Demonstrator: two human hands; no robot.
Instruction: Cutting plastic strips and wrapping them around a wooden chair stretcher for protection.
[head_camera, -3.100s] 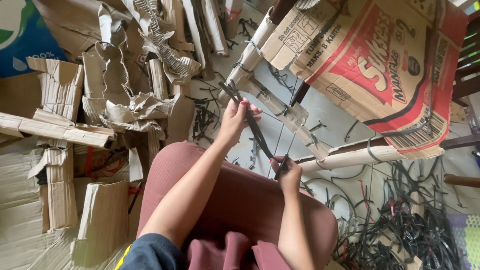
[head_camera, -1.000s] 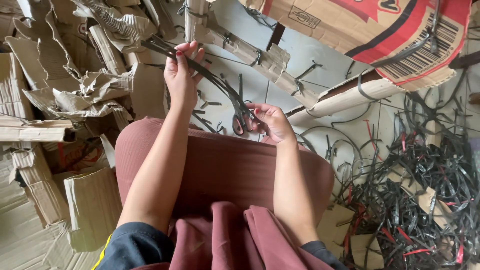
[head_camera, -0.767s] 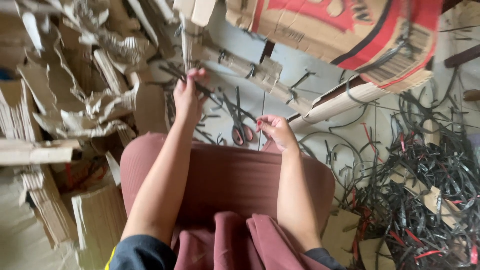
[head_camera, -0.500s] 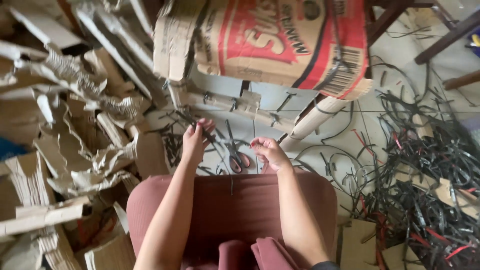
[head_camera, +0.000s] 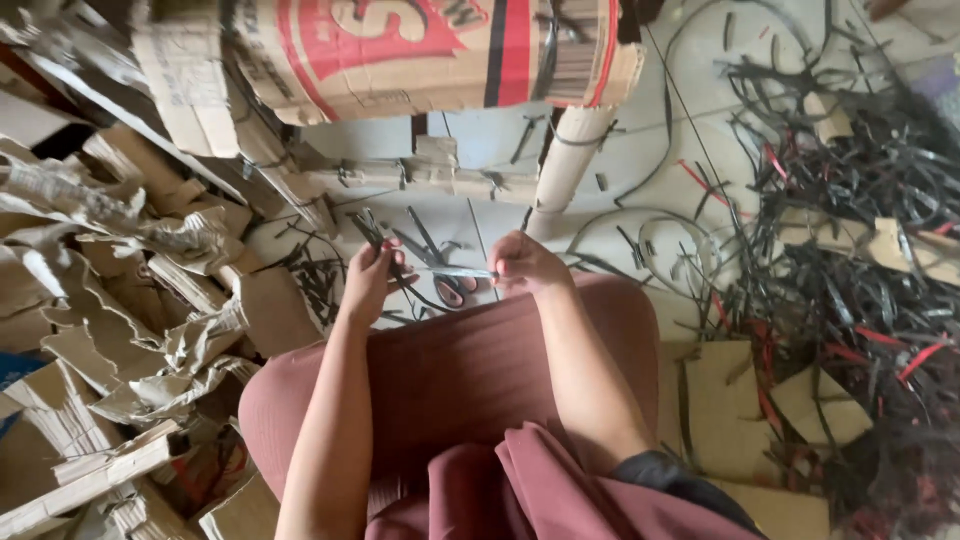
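- Both hands pinch a bundle of thin black plastic strapping (head_camera: 400, 262): the left hand (head_camera: 368, 280) is closed round one end, with short loose ends fanning out above its knuckles, and the right hand (head_camera: 522, 264) has its fingers shut on the other, a paler length stretched between them.
- Strapping like this looks light, flat and springy; it would likely bend without breaking but slip through a loose pinch, so holding it near the ends, as both hands do, seems soundest.
- Just beyond the strapping, red-handled scissors (head_camera: 448, 283) lie on the tiled floor (head_camera: 650, 150), touched by neither hand.
- Left of the strapping lies torn cardboard (head_camera: 150, 260); far to its right, a tangle of black and red straps (head_camera: 860, 220); beyond it, a printed carton (head_camera: 400, 50).
- How many strips make up the bundle is hard to tell; the fingertips are hidden, and the carton is cut off at the top edge.
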